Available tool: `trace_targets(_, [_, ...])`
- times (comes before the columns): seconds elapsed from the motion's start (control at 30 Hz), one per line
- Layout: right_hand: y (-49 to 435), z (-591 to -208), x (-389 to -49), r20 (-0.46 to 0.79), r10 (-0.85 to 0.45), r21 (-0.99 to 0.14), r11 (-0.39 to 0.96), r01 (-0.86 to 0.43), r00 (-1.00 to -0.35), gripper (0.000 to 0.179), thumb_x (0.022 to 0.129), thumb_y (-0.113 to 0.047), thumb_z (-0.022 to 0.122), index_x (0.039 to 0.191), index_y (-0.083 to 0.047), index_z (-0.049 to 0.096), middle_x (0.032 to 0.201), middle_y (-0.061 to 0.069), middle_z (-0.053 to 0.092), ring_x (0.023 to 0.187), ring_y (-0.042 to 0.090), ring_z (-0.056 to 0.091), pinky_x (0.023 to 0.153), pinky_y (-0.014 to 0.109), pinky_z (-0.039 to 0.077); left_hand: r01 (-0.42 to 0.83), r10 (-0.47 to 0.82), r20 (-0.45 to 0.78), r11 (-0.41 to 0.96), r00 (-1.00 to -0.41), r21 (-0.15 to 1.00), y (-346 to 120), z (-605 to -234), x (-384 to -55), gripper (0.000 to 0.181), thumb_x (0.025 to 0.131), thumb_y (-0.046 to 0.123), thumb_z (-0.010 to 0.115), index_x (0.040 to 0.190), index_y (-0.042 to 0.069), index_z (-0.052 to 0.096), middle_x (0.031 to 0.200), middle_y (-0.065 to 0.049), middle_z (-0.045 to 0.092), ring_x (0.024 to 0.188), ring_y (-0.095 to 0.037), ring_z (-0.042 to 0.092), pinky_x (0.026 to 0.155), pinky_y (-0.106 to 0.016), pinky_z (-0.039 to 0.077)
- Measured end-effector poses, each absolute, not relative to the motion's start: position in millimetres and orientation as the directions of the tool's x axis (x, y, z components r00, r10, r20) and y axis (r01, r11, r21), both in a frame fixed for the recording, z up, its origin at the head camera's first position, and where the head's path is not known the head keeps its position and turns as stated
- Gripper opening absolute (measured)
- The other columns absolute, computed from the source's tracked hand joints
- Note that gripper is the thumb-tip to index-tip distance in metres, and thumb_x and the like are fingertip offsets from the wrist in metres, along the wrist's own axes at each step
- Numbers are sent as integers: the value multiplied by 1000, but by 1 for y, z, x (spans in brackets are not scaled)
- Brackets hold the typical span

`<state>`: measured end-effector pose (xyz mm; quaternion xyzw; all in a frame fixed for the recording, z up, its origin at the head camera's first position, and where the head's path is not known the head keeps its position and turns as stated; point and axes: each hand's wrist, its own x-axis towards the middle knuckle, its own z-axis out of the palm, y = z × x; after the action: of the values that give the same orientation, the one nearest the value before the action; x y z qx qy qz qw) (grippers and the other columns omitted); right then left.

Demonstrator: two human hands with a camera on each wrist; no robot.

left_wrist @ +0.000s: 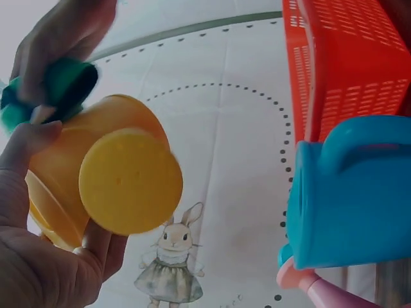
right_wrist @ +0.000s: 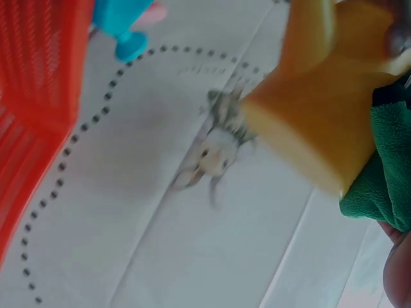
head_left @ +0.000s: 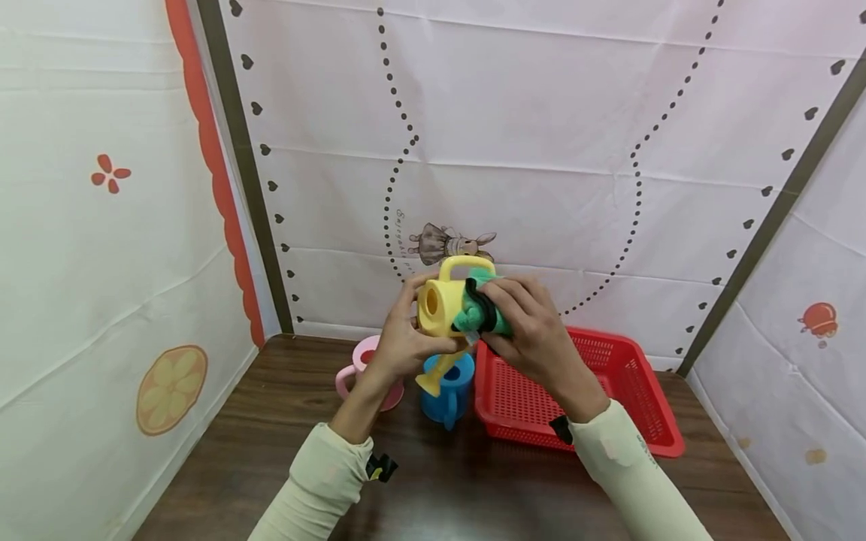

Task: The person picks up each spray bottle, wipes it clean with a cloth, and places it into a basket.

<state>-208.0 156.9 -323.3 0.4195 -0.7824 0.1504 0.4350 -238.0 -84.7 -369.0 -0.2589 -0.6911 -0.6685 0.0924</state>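
Note:
A yellow toy watering can (head_left: 444,306) is held up in the air, tilted, its spout slanting down in the head view. My left hand (head_left: 404,340) grips the can's body from the left. In the left wrist view the round sprinkler head (left_wrist: 131,181) faces the camera. Bunched in my right hand (head_left: 537,330) is a green cloth (right_wrist: 393,154) with a black edge, pressed against the can's side. The fingertips behind the can are partly hidden.
On the dark wooden table (head_left: 271,451) stand a pink watering can (head_left: 345,382) and a blue watering can (head_left: 431,408), below the raised hands. A red perforated basket (head_left: 646,387) sits to their right, partly behind my right forearm. Patterned cloth walls (head_left: 528,113) enclose the table.

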Motion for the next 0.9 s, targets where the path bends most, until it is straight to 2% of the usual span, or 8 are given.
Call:
trace_targets(0.07, [149,-323,-204,797,-553,164,586,-793,-243,72,81,-14,101,142,-1,65,137,19,72,130,41,61,108,57,58,496,277,485,-33,-830,868,-82,-371,-239,104,81,-6,92,168,21,43,156,-22,46,108,-33,77,87,-37,69])
trace_targets(0.2, [136,-321,-199,782,-595,236,558,-795,-186,75,80,-23,104,140,-2,66,137,17,74,132,38,62,110,56,59,543,320,526,-43,-788,839,-79,-376,-241,99,85,-10,86,169,11,39,162,-27,41,96,-25,76,81,-28,65])
trace_targets(0.3, [133,-320,-197,785,-597,262,560,-786,-164,80,75,-27,107,139,-3,66,137,16,74,133,38,63,110,56,59,576,325,557,-45,-764,816,-78,-378,-242,101,84,-9,86,169,9,36,163,-30,39,96,-25,75,81,-26,64])
trace_targets(0.37, [133,-319,-197,787,-596,267,564,-782,-161,82,74,-27,108,139,-4,65,136,15,74,133,37,63,110,56,59,569,340,557,-72,-758,819,-77,-377,-241,106,83,-9,87,171,12,33,165,-29,37,102,-30,76,83,-27,65])
trace_targets(0.5, [135,-317,-195,784,-598,269,567,-778,-165,80,75,-26,107,140,-5,65,137,15,74,134,38,63,111,57,59,536,390,551,-157,-738,829,-78,-377,-241,116,82,-12,89,175,17,26,171,-26,32,116,-40,75,88,-33,68])
trace_targets(0.6, [137,-315,-194,782,-598,261,570,-779,-175,79,77,-25,106,141,-5,64,138,15,73,135,38,62,113,57,59,526,405,562,-208,-721,825,-78,-377,-242,116,82,-15,89,174,15,27,173,-25,33,118,-37,75,90,-34,69])
trace_targets(0.77, [148,-314,-196,786,-583,224,580,-783,-207,79,77,-18,105,143,-4,64,139,16,72,134,38,62,111,55,60,535,344,575,-210,-743,818,-79,-378,-242,110,77,-19,88,168,8,34,168,-28,41,106,-27,79,86,-34,70])
trace_targets(0.9, [166,-317,-199,796,-547,161,602,-782,-257,77,79,-11,103,145,-3,64,139,18,71,133,40,61,109,56,60,536,307,558,-161,-771,829,-83,-376,-239,109,74,-16,89,167,10,37,162,-28,44,103,-32,81,86,-38,70])
